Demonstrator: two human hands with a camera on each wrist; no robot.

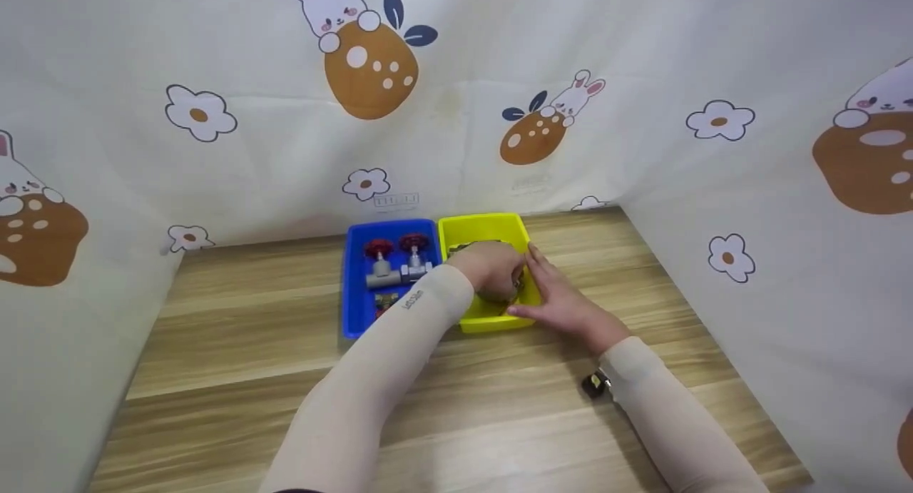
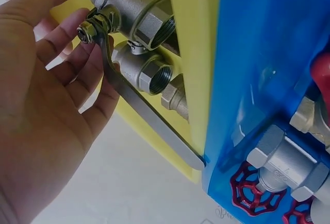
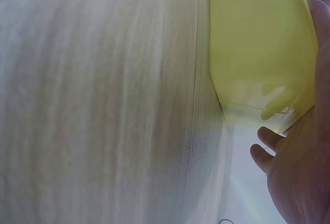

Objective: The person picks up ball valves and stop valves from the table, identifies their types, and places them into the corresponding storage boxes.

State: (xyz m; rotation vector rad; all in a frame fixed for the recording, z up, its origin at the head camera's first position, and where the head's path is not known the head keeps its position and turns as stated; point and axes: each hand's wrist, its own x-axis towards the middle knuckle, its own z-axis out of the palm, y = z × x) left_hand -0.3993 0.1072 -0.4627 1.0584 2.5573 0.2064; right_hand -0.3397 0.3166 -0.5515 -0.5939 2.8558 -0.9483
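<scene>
In the head view, my left hand reaches into the yellow bin. Close up in the left wrist view, its fingers curl behind the lever and stem of a metal ball valve, with the thumb above. The long grey lever slants towards the bin's edge. More threaded metal fittings lie beside that valve. On the bin's right side, my right hand rests with fingers straight along the outer wall and thumb at the front corner. The right wrist view shows two fingertips by the yellow wall.
A blue bin adjoins the yellow one on the left. It holds valves with red handwheels and some brass-coloured fittings. Beside my right sleeve is a small black object. Patterned sheeting rises behind the wooden table.
</scene>
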